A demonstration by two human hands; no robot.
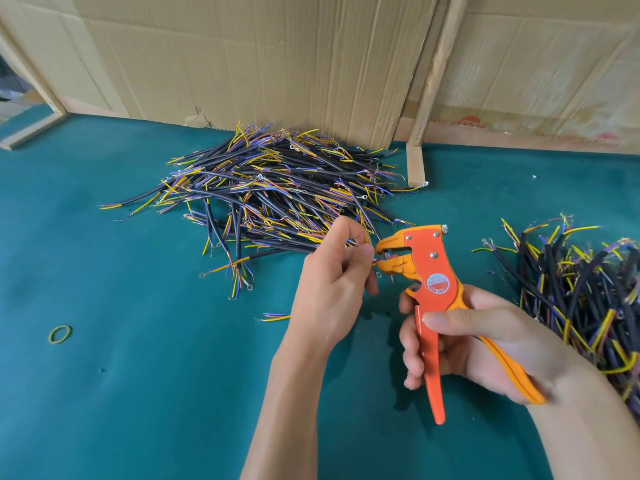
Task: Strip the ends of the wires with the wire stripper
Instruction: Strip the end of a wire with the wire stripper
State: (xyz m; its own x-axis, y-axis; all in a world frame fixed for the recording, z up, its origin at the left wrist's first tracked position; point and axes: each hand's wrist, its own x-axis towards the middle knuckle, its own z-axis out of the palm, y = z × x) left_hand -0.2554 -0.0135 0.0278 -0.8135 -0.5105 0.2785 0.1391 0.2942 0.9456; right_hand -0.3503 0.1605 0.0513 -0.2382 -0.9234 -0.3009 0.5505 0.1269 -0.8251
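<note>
In the head view, the right hand (485,341) is wrapping its fingers around the two handles of the orange wire stripper (427,271) in the lower right of the frame. The tool's long axis is running from the lower right up toward the centre, with its beak pointing left. The jaws are standing slightly apart.

Just left of the beak, the left hand (332,271) is pinching a thin wire end (375,261) between thumb and fingers, right at the mouth of the jaws. Whether the wire is already seated between them is too small to tell. The left hand is the nearer of the two to the wire; the stripper is lying immediately to its right, so the wire probably needs feeding rightward into the mouth before the handles are squeezed.

A large pile of wires (270,195) is lying on the green table (138,375) in the upper centre, behind the hands. A second pile (571,289) is sitting at the right edge. A rubber band (60,333) is resting at lower left.
</note>
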